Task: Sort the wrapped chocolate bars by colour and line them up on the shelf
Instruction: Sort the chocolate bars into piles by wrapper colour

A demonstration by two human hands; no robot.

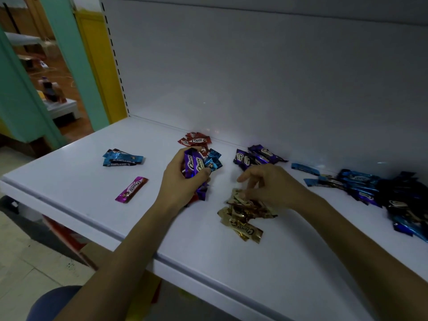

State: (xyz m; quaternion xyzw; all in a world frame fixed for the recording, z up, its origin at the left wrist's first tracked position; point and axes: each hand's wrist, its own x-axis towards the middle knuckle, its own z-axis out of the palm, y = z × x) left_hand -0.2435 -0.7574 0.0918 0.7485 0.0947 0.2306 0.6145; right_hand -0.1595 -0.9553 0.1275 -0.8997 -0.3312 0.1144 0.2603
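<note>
White shelf (69, 181), grey back panel (254, 77); teal post (69, 54) beyond L edge. Dark-blue bars (370, 186) at R edge: shadowed, partly cut off. Legible: "Choco" on pink bar (131, 189) nr front-L and red bars (195, 140) at rear edge. L hand (178, 181) grips mixed bundle (196, 165), centre. R hand (271, 184): fingers curled over gold bars (243, 216) nr front; pinch unclear.

Off to the left a teal pillar (69, 66) stands beside a yellow panel (99, 66). Past them, over a brown floor (67, 72), a blurred bottle (47, 89) stands on a low white stand (63, 110). Down at the near left is pale tiled floor (27, 262), with a cardboard box (95, 253) at its edge.
</note>
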